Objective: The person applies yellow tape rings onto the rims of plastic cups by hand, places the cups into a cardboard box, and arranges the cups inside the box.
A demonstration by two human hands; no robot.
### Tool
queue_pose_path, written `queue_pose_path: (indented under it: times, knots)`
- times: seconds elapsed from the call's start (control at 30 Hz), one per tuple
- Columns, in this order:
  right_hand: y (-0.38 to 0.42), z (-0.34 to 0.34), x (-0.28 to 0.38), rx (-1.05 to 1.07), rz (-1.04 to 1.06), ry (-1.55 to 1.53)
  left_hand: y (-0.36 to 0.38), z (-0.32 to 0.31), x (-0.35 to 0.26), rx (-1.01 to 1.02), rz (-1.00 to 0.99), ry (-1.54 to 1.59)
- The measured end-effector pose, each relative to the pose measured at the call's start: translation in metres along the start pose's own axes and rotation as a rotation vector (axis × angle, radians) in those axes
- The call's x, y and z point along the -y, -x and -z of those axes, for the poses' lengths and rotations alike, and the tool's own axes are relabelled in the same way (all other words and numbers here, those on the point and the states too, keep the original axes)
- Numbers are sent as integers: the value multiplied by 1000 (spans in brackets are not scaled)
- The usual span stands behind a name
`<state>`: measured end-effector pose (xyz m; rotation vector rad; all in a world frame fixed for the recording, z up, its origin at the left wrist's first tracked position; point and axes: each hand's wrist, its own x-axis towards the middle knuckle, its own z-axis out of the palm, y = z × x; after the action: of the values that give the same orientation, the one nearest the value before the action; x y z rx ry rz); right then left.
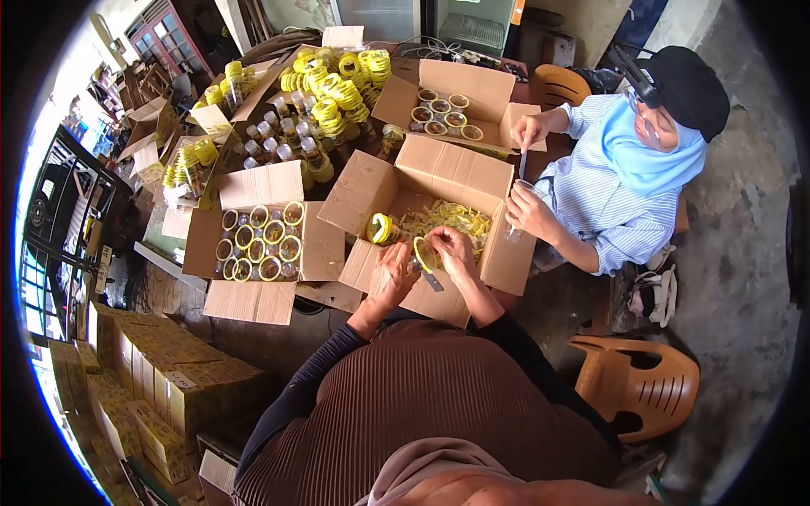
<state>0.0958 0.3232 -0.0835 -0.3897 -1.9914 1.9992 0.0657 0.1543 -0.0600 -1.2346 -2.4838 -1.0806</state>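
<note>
Both my hands work above an open cardboard box [439,173] that holds yellow scraps [460,221]. My left hand [392,271] is closed at the box's near edge. Beside its fingers a flat, dark grey blade-like tool [433,281] points down and to the right; the grip on it is partly hidden. A thin yellow ring [419,251] stands between my hands, pinched by the fingers of my right hand [456,250]. Just beyond my left hand, a yellow-rimmed stack [382,228] lies tilted inside the box.
On the left, a carton [202,244] holds several yellow-rimmed cups; another similar carton [481,84] stands at the back. Yellow rings [337,84] and clear containers [287,135] crowd the table. A co-worker [633,169] sits at right, near an orange chair [629,384].
</note>
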Motion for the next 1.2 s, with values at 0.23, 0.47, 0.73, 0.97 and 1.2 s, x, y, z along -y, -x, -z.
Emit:
queue_pose_path:
  times: [0.23, 0.47, 0.73, 0.97, 1.2]
  knots:
    - [-6, -11, -13, -100, 197, 323, 5, -6, 10, -19, -26, -157]
    - [-5, -7, -25, 17, -148, -111, 10, 0, 21, 44, 169, 62]
    - [19, -16, -6, 162, -9, 271, 18, 2, 34, 25, 264, 224]
    - [31, -20, -8, 194, 217, 414, 20, -1, 28, 51, 419, 285]
    - [45, -46, 5, 355, -27, -14, 29, 2, 73, 12, 609, -101]
